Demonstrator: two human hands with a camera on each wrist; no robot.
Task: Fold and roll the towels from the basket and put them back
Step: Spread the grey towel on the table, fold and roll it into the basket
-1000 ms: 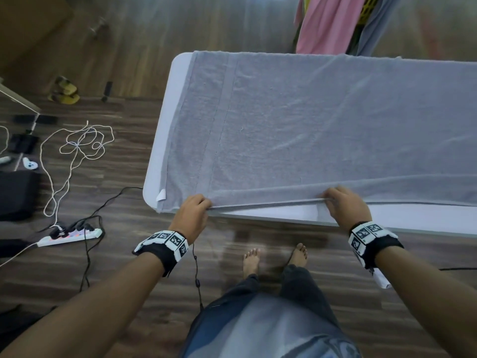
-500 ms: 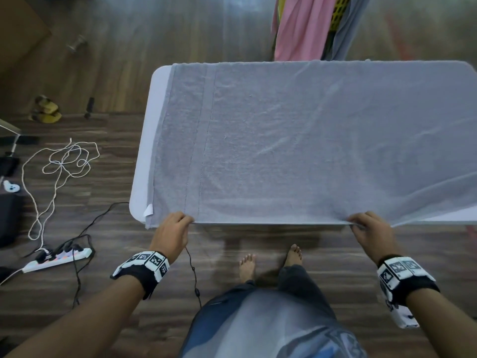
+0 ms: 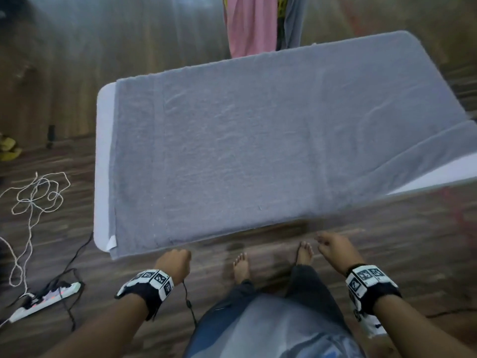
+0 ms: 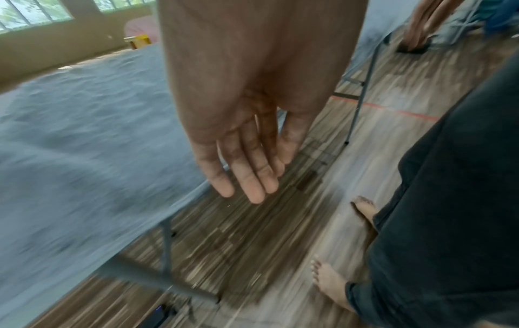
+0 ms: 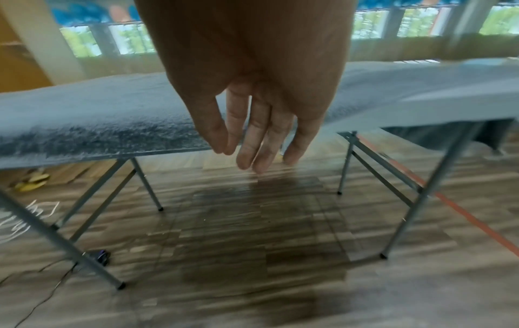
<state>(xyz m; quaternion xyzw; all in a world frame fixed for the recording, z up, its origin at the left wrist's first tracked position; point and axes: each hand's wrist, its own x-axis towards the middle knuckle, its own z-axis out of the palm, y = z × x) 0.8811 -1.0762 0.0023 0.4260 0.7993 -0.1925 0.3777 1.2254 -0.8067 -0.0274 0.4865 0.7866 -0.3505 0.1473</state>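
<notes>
Currently 1 grey towel is spread flat over 1 white table, its near edge overhanging; nothing is held, since the left hand and right hand, 2 in all, hang slack and apart just off that edge. Slipping toward the floor could be caused by the overhang, and a skewed fold by the creased right end. More towels hang beyond the far edge.

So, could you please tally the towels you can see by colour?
Grey towel spread on the table: 1
Pink towel hanging beyond the table: 1
Grey towel hanging beside the pink one: 1
Total: 3
</notes>
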